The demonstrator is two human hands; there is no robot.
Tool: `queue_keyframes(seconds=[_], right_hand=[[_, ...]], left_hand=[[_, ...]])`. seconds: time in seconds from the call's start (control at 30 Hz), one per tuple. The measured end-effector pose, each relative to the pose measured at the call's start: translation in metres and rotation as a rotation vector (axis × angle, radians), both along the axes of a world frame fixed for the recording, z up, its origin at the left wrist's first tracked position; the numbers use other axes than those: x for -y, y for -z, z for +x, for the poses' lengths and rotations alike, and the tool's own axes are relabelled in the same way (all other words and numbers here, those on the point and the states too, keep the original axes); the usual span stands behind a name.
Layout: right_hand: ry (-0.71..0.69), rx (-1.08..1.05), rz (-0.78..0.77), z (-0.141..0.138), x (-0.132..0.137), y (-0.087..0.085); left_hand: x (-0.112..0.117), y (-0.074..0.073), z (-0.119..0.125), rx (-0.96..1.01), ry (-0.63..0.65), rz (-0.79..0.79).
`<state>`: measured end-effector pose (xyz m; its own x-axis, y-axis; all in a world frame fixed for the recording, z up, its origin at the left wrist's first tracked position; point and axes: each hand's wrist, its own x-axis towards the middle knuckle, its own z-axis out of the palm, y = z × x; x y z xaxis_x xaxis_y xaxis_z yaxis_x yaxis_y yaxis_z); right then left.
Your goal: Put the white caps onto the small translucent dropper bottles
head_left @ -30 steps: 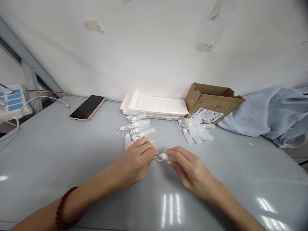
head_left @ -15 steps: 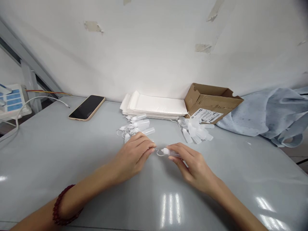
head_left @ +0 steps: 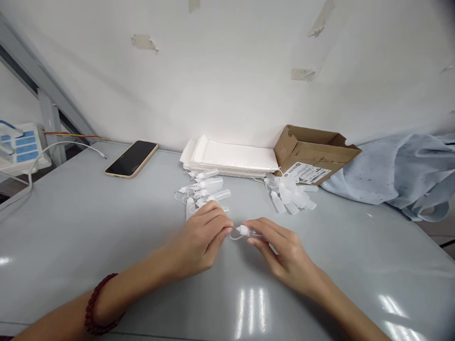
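Note:
My right hand (head_left: 280, 248) grips a small translucent needle-tip squeeze bottle (head_left: 254, 233) by its body. The bottle lies level, its white top pointing left. From that top a thin needle and a looped white strap (head_left: 235, 237) run to my left hand (head_left: 209, 232). The thumb and fingers of my left hand pinch the strap's cap end at the needle tip; the fingertips mostly hide it. Just behind my left hand lies a pile of similar bottles with white tops (head_left: 209, 185). A second pile of clear bottles (head_left: 291, 195) lies beyond my right hand.
A stack of white padded envelopes (head_left: 234, 156) lies against the wall, beside an open cardboard box (head_left: 316, 154). At the right is a pale blue cloth (head_left: 394, 166). A phone (head_left: 132, 159) and a white cable (head_left: 71, 143) lie at the left of the grey table (head_left: 142, 218).
My left fingertips have come closer to the bottle's top, shortening the gap between the hands. The right hand still holds the bottle. The whole view has shifted slightly.

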<state>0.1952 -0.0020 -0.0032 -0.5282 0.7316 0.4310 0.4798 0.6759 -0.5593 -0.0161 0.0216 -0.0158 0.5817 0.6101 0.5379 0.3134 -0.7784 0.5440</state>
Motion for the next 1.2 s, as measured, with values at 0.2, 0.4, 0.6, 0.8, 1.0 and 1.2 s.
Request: queue_keyframes(seconds=[0.2, 0.4, 0.6, 0.8, 1.0, 1.2], right_hand=[[-0.02, 0.026, 0.004, -0.001, 0.001, 0.002], [-0.026, 0.038, -0.003, -0.001, 0.001, 0.005], [-0.032, 0.021, -0.03, -0.002, 0.001, 0.007], [0.015, 0.078, -0.027, 0.001, -0.004, 0.008], [0.394, 0.182, 0.099, 0.021, -0.024, 0.014], [0.586, 0.309, 0.162, 0.042, -0.041, 0.026]], left_hand=[[0.003, 0.002, 0.001, -0.031, 0.014, 0.024], [0.003, 0.002, 0.002, -0.056, 0.01, 0.035], [0.001, 0.0, 0.001, -0.11, 0.013, 0.023], [-0.01, -0.012, -0.012, -0.182, -0.023, -0.006], [-0.032, -0.025, -0.038, -0.16, -0.378, -0.006], [-0.038, -0.018, -0.042, -0.249, -0.461, 0.057]])
